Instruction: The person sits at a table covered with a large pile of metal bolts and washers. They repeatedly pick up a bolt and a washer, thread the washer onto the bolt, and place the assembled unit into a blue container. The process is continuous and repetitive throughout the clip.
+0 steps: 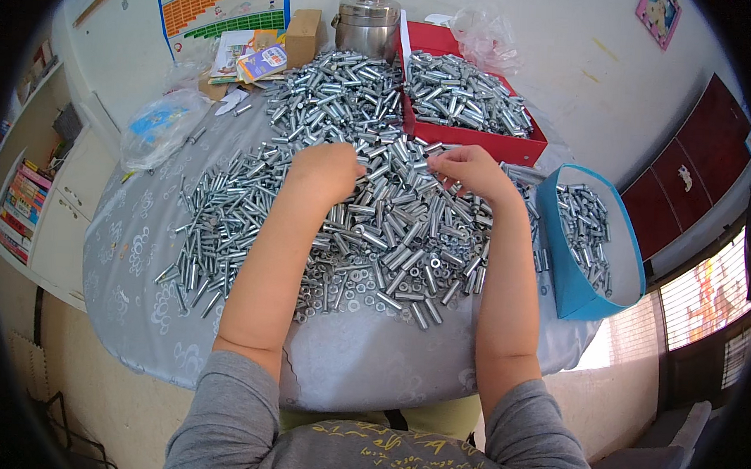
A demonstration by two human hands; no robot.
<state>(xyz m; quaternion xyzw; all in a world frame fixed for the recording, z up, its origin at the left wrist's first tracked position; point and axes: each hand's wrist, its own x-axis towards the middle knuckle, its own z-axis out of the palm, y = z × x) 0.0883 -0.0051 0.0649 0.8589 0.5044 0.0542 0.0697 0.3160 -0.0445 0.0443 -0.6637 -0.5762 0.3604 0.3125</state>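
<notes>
A wide heap of silvery metal sleeves (384, 226) spreads over the table, with thin bolts (215, 204) at its left and loose washers (361, 288) along the near edge. Over the far middle of the heap, my left hand (324, 171) is closed with its back toward me; whatever its fingers hold is hidden. To its right, my right hand (470, 170) has thumb and fingers pinched together just above the sleeves. Anything in that pinch is too small to make out. The two hands are a short gap apart.
Behind the heap stands a red box (478, 147) full of metal parts, beside a steel pot (368, 23). A blue fabric bin (581, 266) with more parts is at the right. Plastic bags (168, 124) and a cardboard box (303, 35) sit at the far left.
</notes>
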